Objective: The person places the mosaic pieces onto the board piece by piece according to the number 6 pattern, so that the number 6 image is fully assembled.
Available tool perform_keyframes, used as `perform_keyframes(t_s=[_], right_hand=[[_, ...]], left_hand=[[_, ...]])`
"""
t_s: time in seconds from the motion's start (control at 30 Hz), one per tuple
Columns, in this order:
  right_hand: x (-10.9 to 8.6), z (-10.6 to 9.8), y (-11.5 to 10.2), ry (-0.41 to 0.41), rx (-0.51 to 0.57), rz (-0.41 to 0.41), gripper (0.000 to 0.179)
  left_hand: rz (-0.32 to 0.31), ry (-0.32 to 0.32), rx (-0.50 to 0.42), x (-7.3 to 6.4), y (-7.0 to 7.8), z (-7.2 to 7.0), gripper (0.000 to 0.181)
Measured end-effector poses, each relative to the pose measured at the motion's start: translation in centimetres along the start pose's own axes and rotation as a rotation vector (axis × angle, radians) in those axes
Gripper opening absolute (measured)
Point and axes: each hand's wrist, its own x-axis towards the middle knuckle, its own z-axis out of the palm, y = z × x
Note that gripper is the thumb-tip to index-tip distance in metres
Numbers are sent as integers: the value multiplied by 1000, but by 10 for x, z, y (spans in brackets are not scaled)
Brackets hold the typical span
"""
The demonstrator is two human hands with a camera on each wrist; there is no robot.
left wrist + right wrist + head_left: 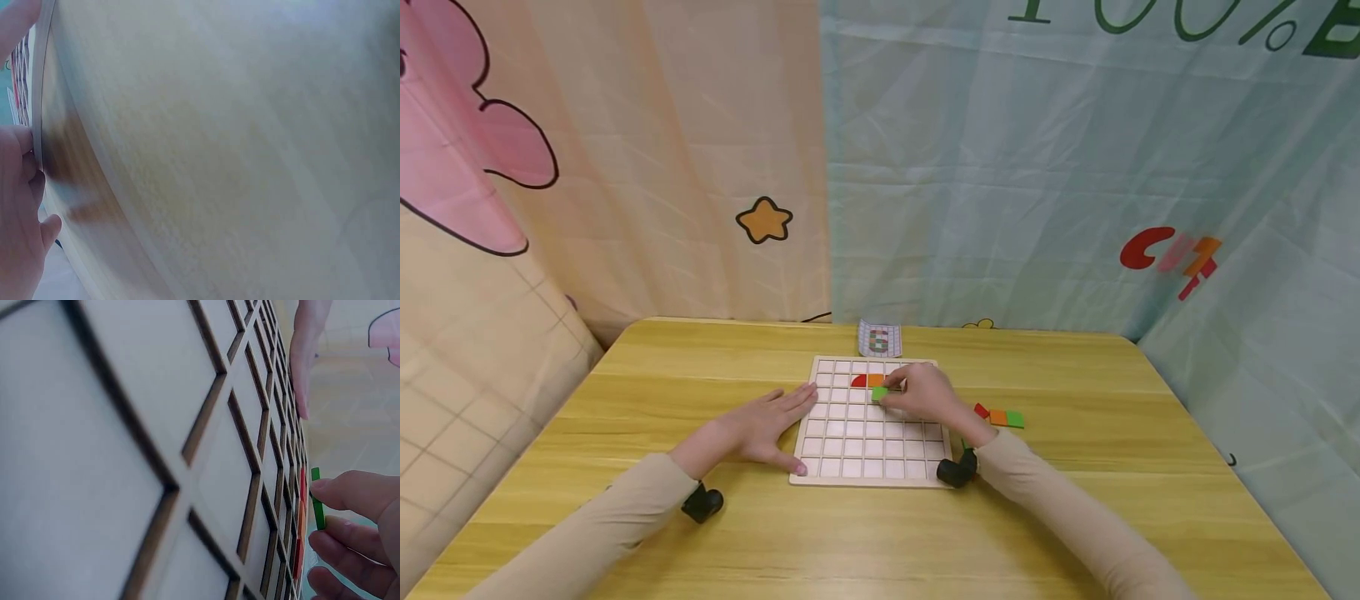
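Note:
My right hand (927,392) pinches a green square tile (879,395) between thumb and fingers, over the upper part of a white grid board (872,482). In the right wrist view the tile (318,500) is seen edge-on, just off the board's surface. A red round-edged tile (859,381) and an orange square tile (876,380) lie in neighbouring cells near the top; the right wrist view also shows a second red tile (298,559) beyond the orange. My left hand (765,427) rests along the board's left edge, fingers spread, thumb at the lower left corner.
Behind the board lies a small card (880,340) printed with a coloured grid pattern. Right of the board, beside my right forearm, are loose tiles: a red one (981,411), an orange one (997,417) and a green one (1015,420). Printed curtains hang behind the wooden table (1075,375).

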Motion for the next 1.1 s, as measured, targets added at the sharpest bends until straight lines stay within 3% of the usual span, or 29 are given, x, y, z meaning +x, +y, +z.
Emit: perform_keyframes(t_s=[0.4, 1.1], right_hand=[[12, 10, -15, -26, -43, -4, 22], [21, 23, -21, -14, -80, -12, 25]], left_hand=[[0, 0, 5, 0, -1, 0, 111], [4, 6, 1, -1, -1, 2, 111]])
